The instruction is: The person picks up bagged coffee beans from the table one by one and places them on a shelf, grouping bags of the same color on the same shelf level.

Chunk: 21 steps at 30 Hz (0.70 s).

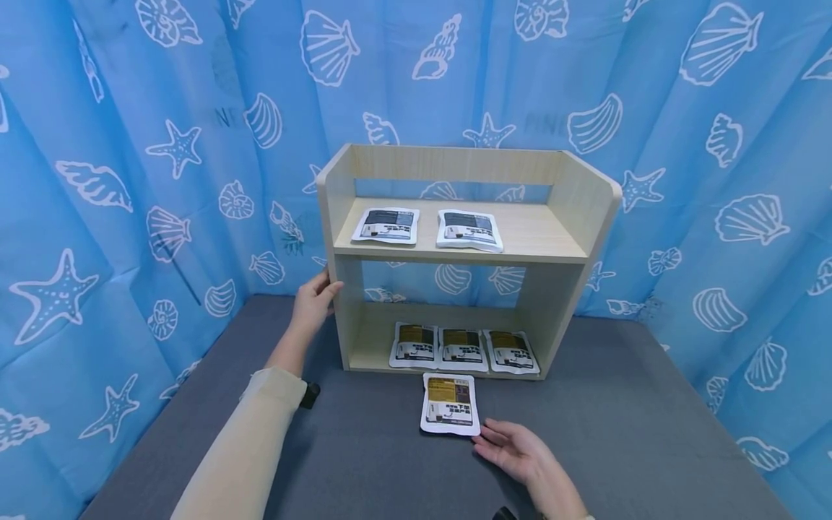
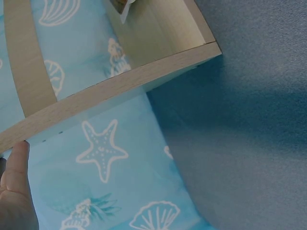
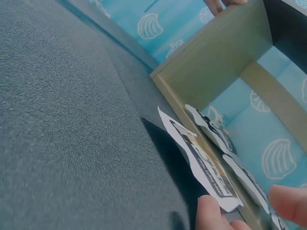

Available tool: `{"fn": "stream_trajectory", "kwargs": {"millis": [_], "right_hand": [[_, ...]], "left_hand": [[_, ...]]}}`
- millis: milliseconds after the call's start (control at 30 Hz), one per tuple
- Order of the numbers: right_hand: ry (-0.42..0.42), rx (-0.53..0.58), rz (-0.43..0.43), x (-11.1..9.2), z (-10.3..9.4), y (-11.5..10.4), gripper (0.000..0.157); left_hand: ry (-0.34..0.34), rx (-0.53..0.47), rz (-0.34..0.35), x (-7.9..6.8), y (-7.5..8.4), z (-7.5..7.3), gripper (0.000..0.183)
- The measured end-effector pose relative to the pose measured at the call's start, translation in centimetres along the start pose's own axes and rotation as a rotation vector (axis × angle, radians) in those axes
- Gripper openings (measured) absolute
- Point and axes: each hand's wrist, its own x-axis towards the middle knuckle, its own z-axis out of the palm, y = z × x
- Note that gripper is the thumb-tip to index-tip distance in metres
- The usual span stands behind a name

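Note:
A flat white packet with a yellow-brown label [image 1: 450,403] is just in front of the shelf. My right hand [image 1: 518,453] is at its near right corner, palm turned up. In the right wrist view, a fingertip [image 3: 209,211] touches the packet's edge from below, and the packet is tilted over a dark shadow; the thumb stands apart from it. My left hand [image 1: 313,303] rests against the left side panel of the wooden two-tier shelf [image 1: 455,252]. One of its fingers [image 2: 18,165] meets the panel's edge in the left wrist view.
Several similar brown-labelled packets [image 1: 462,349] lie side by side on the lower tier. Two blue-grey-labelled packets [image 1: 387,225] lie on the upper tier. The shelf stands on a dark grey tabletop [image 1: 624,433], with a blue shell-patterned curtain [image 1: 416,43] behind.

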Motion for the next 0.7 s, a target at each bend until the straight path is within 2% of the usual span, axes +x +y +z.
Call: {"fn": "stream_trajectory", "kwargs": {"millis": [133, 367, 533, 700], "right_hand": [[-0.024, -0.031, -0.011, 0.6, 0.4, 0.1, 0.036], [-0.027, -0.030, 0.016, 1.5, 1.1, -0.1, 0.052], [-0.023, 0.004, 0.025, 2.0, 1.5, 0.0, 0.056], [-0.024, -0.003, -0.003, 2.3, 1.7, 0.3, 0.058]], "left_hand": [[0.000, 0.003, 0.002, 0.0, 0.0, -0.1, 0.053], [-0.004, -0.010, 0.002, 0.1, 0.0, -0.2, 0.053], [-0.002, -0.012, -0.001, 0.1, 0.0, -0.1, 0.053], [-0.001, -0.018, -0.007, 0.0, 0.1, -0.1, 0.053]]}}
